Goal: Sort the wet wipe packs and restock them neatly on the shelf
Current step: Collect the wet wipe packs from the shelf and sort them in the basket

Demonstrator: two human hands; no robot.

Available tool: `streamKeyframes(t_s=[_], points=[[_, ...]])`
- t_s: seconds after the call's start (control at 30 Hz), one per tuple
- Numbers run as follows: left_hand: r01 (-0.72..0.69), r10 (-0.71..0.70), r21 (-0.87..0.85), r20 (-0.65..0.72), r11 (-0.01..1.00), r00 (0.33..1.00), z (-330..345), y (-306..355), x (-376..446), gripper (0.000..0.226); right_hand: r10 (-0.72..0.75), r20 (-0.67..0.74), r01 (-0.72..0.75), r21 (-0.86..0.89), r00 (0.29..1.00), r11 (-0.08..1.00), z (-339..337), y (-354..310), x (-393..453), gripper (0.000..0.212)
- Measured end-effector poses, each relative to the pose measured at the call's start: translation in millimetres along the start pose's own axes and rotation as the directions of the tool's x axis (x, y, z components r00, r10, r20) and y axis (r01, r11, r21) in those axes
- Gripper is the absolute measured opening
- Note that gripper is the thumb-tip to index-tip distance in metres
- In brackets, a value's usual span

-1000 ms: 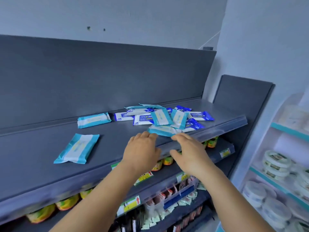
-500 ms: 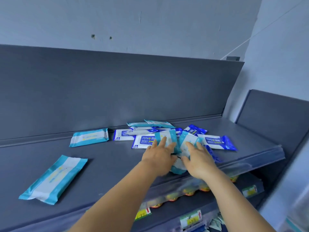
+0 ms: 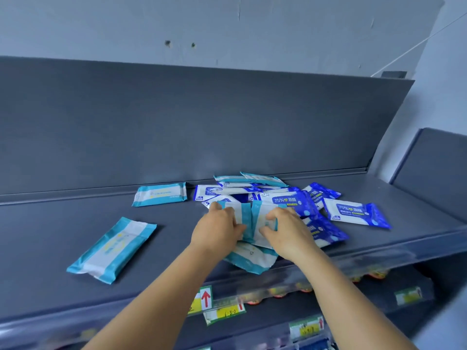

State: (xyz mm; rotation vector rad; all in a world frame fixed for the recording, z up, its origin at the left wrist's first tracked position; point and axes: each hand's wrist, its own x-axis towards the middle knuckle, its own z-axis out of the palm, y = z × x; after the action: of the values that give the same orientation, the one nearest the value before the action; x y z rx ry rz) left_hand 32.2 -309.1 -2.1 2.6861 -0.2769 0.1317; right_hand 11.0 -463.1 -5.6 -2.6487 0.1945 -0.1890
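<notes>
Both hands curl on teal packs [image 3: 249, 221]: L hand [image 3: 218, 229], R hand [image 3: 288, 232]. Lift teal only, leave blue packs [image 3: 356, 213] on shelf [image 3: 177, 248].

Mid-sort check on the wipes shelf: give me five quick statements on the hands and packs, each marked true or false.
1. Both hands are on teal-and-white packs at the front of the pile. True: the left hand and the right hand each grip one.
2. A teal-and-white pack lies alone at the shelf's front left. True.
3. The dark blue packs are stacked in a neat row. False: the blue packs lie jumbled at angles.
4. A second lone teal pack lies by the back panel. True.
5. The top shelf holds round tubs. False: only flat wipe packs show there.
</notes>
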Motion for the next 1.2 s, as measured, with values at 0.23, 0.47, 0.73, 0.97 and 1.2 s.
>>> streamKeyframes(t_s=[0.23,0.47,0.73,0.97,1.2], points=[[0.153,-0.18,-0.402,-0.031,0.903,0.983,-16.7,-18.9,-7.8,0.074,0.256,0.006,-0.248,0.268,0.967,0.931,18.0,-23.6,10.5,0.068],[0.18,-0.251,-0.343,-0.173,0.922,0.952,-65.2,-74.2,-38.4,0.024,0.047,-0.069,-0.023,0.312,0.997,0.95,2.8,-51.8,-5.8,0.01],[0.407,-0.403,0.139,-0.055,0.903,0.913,-73.7,-144.6,-66.8,0.041,0.028,0.242,-0.035,0.025,0.97,0.999,27.9,-89.1,-29.0,0.01],[0.363,-0.368,0.1,0.038,0.926,0.929,-80.9,-154.8,-69.1,0.058,0.079,0.25,-0.048,-0.126,0.965,0.991,25.0,-111.8,-39.1,0.022],[0.376,-0.374,-0.326,0.072,0.867,0.925,-86.5,-151.2,-73.4,0.057,0.158,-0.073,-0.12,0.37,0.985,0.921,41.1,-124.4,-46.4,0.031]])
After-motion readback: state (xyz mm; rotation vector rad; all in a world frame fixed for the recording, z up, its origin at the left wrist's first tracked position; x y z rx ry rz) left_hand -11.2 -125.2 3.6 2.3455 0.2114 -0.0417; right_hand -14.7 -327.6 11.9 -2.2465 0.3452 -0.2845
